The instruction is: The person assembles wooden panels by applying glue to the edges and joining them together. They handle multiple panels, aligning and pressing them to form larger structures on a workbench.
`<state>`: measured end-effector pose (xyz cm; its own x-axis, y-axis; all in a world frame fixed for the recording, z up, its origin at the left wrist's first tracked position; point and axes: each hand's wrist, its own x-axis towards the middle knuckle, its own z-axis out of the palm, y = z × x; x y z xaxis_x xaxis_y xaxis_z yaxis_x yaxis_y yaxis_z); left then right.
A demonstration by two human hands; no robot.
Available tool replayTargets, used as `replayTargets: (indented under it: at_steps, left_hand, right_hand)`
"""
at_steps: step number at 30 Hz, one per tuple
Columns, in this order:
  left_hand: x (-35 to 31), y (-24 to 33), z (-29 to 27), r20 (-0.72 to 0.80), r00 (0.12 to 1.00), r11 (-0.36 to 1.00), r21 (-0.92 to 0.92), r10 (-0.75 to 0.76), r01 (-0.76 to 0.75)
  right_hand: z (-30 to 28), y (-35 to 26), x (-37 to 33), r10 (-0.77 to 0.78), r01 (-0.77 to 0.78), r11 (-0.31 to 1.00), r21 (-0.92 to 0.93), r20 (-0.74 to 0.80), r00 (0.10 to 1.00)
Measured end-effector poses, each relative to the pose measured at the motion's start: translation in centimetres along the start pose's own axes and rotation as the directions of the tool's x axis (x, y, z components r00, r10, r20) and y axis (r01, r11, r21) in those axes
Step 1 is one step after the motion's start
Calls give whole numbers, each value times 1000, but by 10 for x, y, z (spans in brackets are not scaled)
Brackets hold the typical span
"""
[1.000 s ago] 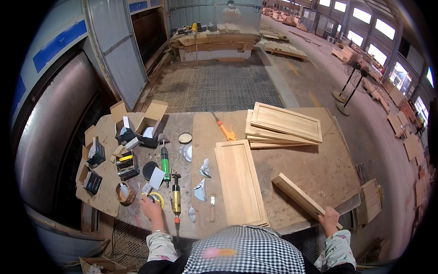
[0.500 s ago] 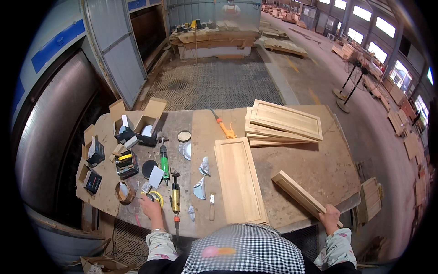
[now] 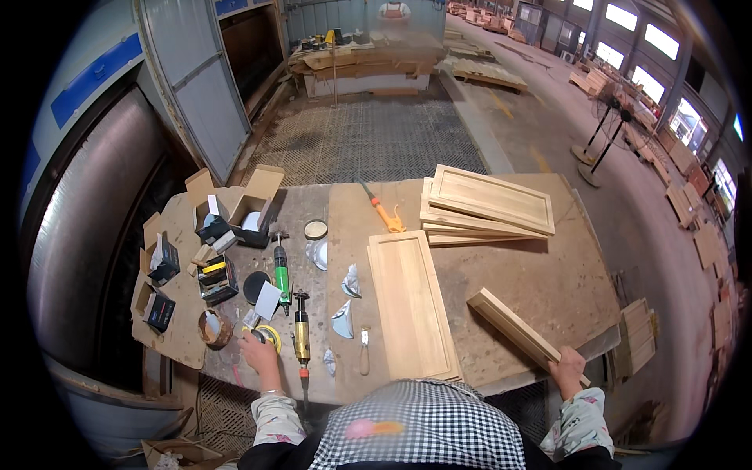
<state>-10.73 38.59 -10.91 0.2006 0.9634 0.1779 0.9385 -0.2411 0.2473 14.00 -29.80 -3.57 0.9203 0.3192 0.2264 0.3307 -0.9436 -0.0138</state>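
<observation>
At the left front of the workbench (image 3: 501,313), my left hand (image 3: 260,356) is closed over the top of a round yellow-rimmed sander (image 3: 269,337), which rests on the bench. My right hand (image 3: 565,366) grips the near end of a wooden panel (image 3: 513,327), tilted up on its long edge at the bench's right. Between the hands lie framed wooden panels (image 3: 411,305), one on another. Beside the sander are a gold air tool (image 3: 301,337), a green air tool (image 3: 282,270) and a white card (image 3: 267,301).
More panels (image 3: 492,204) are stacked at the back right, beside an orange air blow gun (image 3: 387,218). Open boxes (image 3: 219,280), a round pot (image 3: 215,327), folded abrasive pieces (image 3: 343,319) and a small scraper (image 3: 364,354) lie leftward. Another person (image 3: 393,11) stands behind a far bench.
The view has shifted very slightly. Both hands stay where they were, on the sander and on the tilted panel.
</observation>
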Motion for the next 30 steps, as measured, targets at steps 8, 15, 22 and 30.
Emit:
replayTargets:
  at_steps: [8, 15, 22, 30]
  left_hand:
    - [1, -2, 1, -5, 1000, 1000, 21, 10, -10]
    - [5, -9, 15, 12, 998, 997, -51, 54, -54]
    - [5, 5, 2, 10, 1000, 999, -44, -27, 28]
    - [2, -2, 6, -2, 1000, 1000, -13, 3, -3]
  right_hand:
    - [-2, -2, 0, -4, 4, 1000, -11, 4, 1000]
    - [0, 3, -7, -30, 30, 999, -29, -26, 999]
    - [2, -3, -7, -23, 23, 1000, -11, -29, 999]
    - [-4, -12, -3, -15, 16, 999, 33, -21, 1000]
